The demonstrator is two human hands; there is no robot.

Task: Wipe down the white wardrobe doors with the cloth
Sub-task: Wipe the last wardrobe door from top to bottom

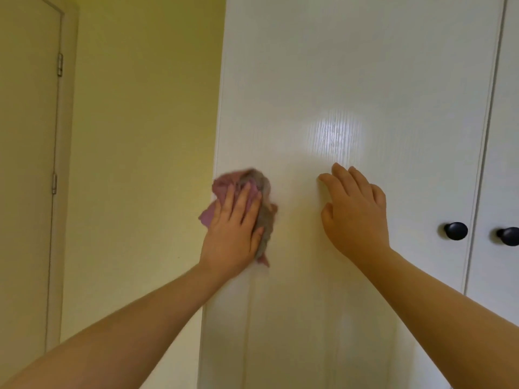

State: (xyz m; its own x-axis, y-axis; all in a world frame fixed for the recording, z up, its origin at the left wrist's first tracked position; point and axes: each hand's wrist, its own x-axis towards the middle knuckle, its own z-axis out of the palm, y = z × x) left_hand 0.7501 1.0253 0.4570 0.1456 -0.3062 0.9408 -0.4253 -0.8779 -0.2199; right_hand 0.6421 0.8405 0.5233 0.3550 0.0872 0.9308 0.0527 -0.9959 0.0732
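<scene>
A tall white wardrobe door fills the middle of the head view. My left hand presses a crumpled pink and grey cloth flat against the door near its left edge, fingers straight on top of the cloth. My right hand rests on the same door to the right of the cloth, fingers spread and slightly bent, holding nothing. A second white wardrobe door begins at the far right.
Two round black knobs sit either side of the gap between the doors. A yellow wall lies left of the wardrobe, and a room door with hinges stands at the far left.
</scene>
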